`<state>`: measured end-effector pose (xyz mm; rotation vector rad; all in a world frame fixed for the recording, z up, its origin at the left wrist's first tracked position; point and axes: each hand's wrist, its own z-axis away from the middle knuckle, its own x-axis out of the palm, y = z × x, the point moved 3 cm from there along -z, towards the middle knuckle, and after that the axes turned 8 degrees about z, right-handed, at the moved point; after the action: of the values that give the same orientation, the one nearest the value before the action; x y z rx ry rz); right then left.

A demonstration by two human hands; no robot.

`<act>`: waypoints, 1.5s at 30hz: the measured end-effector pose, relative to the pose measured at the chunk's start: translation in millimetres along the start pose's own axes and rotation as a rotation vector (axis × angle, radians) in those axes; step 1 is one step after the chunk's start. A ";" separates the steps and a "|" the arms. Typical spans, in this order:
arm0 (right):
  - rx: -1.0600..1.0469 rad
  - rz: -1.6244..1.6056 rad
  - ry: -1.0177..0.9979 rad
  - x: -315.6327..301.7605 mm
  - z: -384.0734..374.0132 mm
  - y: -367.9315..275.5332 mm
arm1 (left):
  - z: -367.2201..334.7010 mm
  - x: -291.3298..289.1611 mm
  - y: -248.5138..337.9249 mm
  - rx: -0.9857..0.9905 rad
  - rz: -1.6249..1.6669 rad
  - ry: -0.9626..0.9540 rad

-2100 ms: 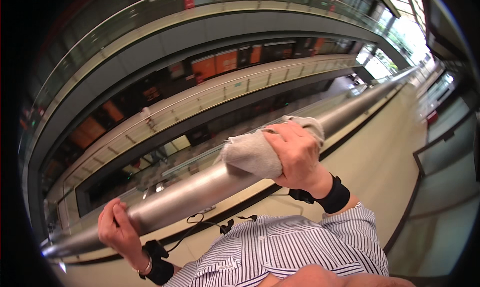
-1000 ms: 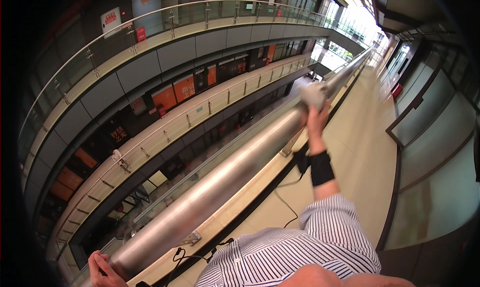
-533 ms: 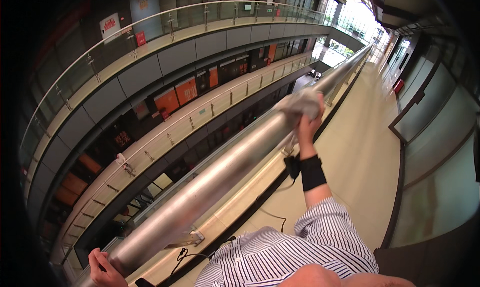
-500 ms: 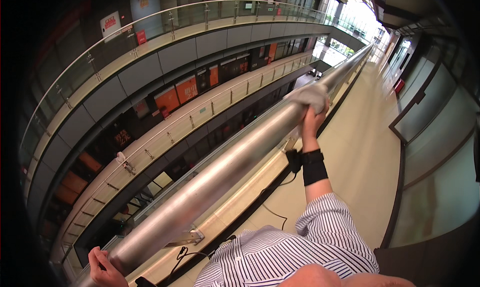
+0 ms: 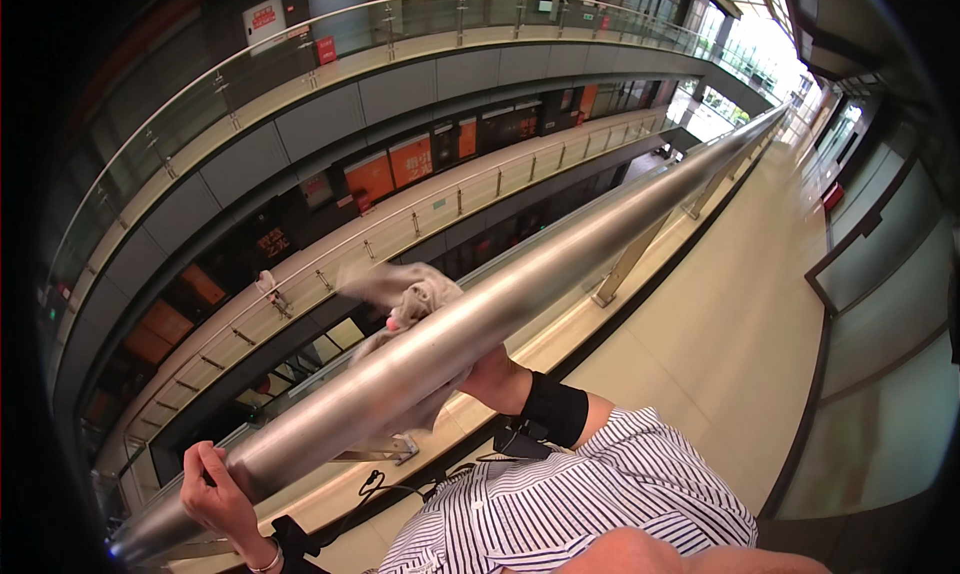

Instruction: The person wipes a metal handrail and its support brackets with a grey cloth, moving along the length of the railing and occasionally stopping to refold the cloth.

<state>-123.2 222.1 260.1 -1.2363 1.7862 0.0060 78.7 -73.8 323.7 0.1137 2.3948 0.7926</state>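
A wide, open drop lies beyond the thick metal handrail (image 5: 560, 269), so the gravest risk is on that far side: anything let go there could fall to the lower floors. The grey cloth (image 5: 425, 294) is most exposed. It shows bunched at the rail's far side, one end blurred and loose, with another part hanging below the near side; a weak pinch or a snag on a support post (image 5: 625, 274) could pull it free. The right hand (image 5: 495, 376) reaches beneath the rail, a fingertip pinching the cloth beyond it; the palm is hidden, so I cannot tell how firmly. The left hand (image 5: 215, 494) has its fingers curled against the rail lower down; whether it bears weight I cannot tell, but smooth metal could let it slide. The thin black cable (image 5: 374, 486) could catch during a long reach.
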 end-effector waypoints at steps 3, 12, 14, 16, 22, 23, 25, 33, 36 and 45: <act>-0.092 -0.051 -0.090 -7.8 -20.8 -5.6 | -1.0 -5.0 0.8 0.002 0.017 0.000; 0.767 -1.201 1.135 -141.5 51.0 158.9 | 0.8 -3.9 8.7 0.065 -0.061 -0.013; 0.731 -1.023 1.290 -138.2 42.8 143.6 | 0.7 -12.2 12.9 0.067 -0.101 -0.021; 0.460 -0.450 1.371 -135.6 49.2 133.8 | -0.8 -9.4 13.9 0.079 -0.094 -0.042; 0.005 0.206 0.769 -82.2 45.4 56.4 | -5.2 -8.6 16.9 0.075 -0.113 -0.133; -0.173 0.147 0.670 -78.5 39.8 36.0 | -6.8 -7.0 18.4 0.074 -0.113 -0.161; -0.210 0.351 0.361 -82.3 9.7 -6.3 | -5.9 -14.6 16.1 0.046 -0.162 -0.190; 0.108 0.554 0.363 -170.6 2.2 82.4 | -9.8 -18.1 22.4 0.048 -0.201 -0.317; 0.262 0.636 0.416 -189.3 15.8 106.3 | -7.8 -12.7 28.4 0.078 -0.203 -0.343; -0.287 0.356 -0.027 -50.7 -19.1 -97.1 | 6.3 -6.2 18.4 0.180 -0.096 0.007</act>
<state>-61.7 202.3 350.6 -1.0878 2.0089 0.4954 85.5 -57.1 333.4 0.0678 2.4552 0.5343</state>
